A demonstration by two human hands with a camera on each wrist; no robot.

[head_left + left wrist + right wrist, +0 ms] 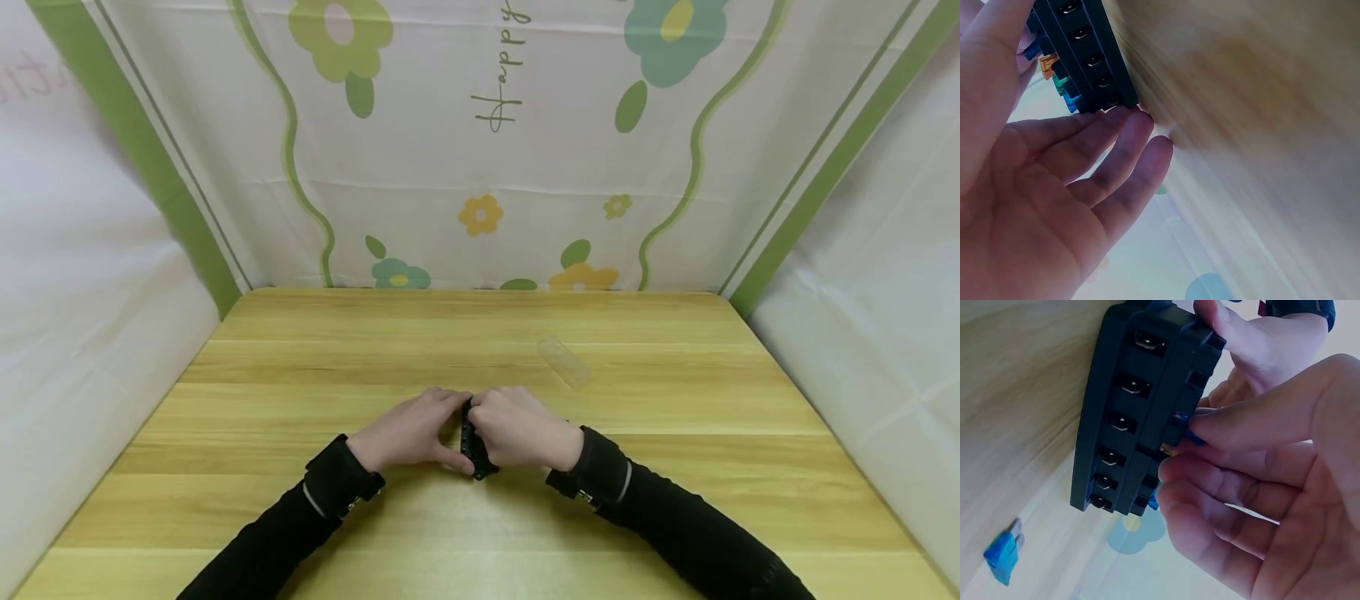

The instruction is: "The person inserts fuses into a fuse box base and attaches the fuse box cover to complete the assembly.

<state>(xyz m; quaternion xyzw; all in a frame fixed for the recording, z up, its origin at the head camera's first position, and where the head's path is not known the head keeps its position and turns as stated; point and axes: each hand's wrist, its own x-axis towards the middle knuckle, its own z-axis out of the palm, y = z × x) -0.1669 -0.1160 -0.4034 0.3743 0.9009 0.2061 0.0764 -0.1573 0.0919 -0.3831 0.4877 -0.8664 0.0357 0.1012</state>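
A black blade-fuse block [474,450] rests on the table between the two hands, with a row of metal terminals along its side in both wrist views. My left hand [412,429] holds it by its ends, thumb at the near end and fingertips at the far one. From the right side, my right hand [521,429] reaches over the block. Its thumb and forefinger pinch a blue blade fuse [1195,437] at the block's top, mostly covered by the fingers. Orange [1047,65], green [1060,84] and blue fuses [1071,103] stand in a row along the block.
A loose blue blade fuse [1004,553] lies on the table beside the block. Farther back and to the right is a clear plastic cover [564,362]. The wooden tabletop [300,358] meets a flowered cloth [435,158] at the back and white cloth on both sides.
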